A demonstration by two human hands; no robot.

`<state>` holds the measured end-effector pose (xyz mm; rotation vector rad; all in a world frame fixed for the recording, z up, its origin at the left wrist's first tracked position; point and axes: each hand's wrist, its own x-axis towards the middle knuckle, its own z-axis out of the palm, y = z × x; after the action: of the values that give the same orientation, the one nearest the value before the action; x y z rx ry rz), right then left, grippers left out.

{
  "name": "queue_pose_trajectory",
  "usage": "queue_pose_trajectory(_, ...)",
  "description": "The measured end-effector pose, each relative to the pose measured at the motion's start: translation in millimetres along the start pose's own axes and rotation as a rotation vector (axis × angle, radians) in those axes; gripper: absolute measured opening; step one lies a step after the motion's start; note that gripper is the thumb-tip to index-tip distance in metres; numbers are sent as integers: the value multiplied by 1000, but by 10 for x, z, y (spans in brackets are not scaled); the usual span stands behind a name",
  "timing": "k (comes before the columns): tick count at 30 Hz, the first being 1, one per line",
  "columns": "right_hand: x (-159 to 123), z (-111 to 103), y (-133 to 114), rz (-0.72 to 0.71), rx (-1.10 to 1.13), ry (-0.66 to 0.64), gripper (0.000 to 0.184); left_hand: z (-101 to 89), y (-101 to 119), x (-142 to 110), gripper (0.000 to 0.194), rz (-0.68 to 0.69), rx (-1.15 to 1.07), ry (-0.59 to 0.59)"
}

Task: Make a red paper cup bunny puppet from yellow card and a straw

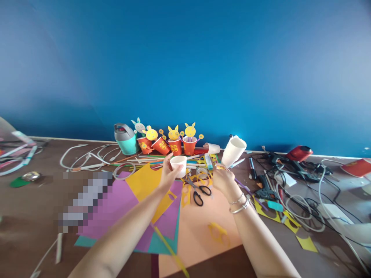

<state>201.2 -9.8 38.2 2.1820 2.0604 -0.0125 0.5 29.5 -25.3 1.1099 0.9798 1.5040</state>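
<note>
My left hand (167, 174) is closed round a small white paper cup (179, 165), held upright above the coloured paper. My right hand (222, 178) is closed on a stack of white paper cups (233, 151) that tilts away to the upper right. Silver bangles sit on my right wrist. Black-handled scissors (198, 192) lie on the paper between my hands. Along the blue wall stands a row of red cups with yellow bunny faces (174, 142).
Purple (116, 204), yellow (142, 181) and orange paper sheets (199, 227) cover the brown table. A teal bottle (126, 139) stands at the back left. A glue gun (264, 185), tangled cables (304, 200) and a red object (298, 153) crowd the right. White cords (84, 158) lie at the left.
</note>
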Motion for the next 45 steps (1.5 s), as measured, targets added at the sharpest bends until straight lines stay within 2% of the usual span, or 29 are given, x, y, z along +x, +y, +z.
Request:
queue_pose_trajectory(6, -68, -149, 126, -5, 35, 17, 31, 6, 0, -8, 69, 20, 2, 7)
queue_pose_trajectory(12, -169, -408, 287, -85, 173, -90, 10, -10, -12, 6, 70, 26, 17, 10)
queue_pose_trajectory(16, -178, -505, 432, -110, 405, -88, 18, -18, 7, -4, 67, 28, 1, -4)
queue_pose_trajectory(19, -168, -536, 493, -176, 755, -79, 15, -38, 0, -10, 60, 23, 5, -4)
queue_pose_trajectory(21, -160, -549, 491, -241, 1008, -126, 16, -57, -18, -11, 56, 1, 7, -9)
queue_pose_trajectory(23, -149, -558, 462, -307, 1166, -187, 16, -74, -43, -8, 55, -38, 2, -13)
queue_pose_trajectory(27, -108, -552, 377, -377, 1240, -255, 16, -87, -70, 1, 54, -101, -21, -2)
queue_pose_trajectory(29, -77, -530, 333, -391, 1280, -222, 21, -78, -54, 3, 54, -131, -46, -5)
queue_pose_trajectory(31, -39, -491, 284, -398, 1325, -182, 34, -60, -18, 1, 55, -180, -94, -35)
queue_pose_trajectory(33, 8, -432, 235, -393, 1325, -164, 44, -40, 23, -4, 56, -237, -156, -98)
queue_pose_trajectory(35, 60, -359, 199, -378, 1264, -111, 39, -27, 52, -8, 55, -271, -208, -181)
queue_pose_trajectory(38, 136, -258, 195, -326, 1074, 130, 22, -27, 59, -7, 52, -291, -243, -279)
queue_pose_trajectory(41, 194, -206, 247, -227, 794, 322, 23, -42, 38, 0, 49, -331, -240, -330)
queue_pose_trajectory(45, 238, -196, 317, -136, 520, 358, 31, -58, 24, 6, 49, -368, -235, -341)
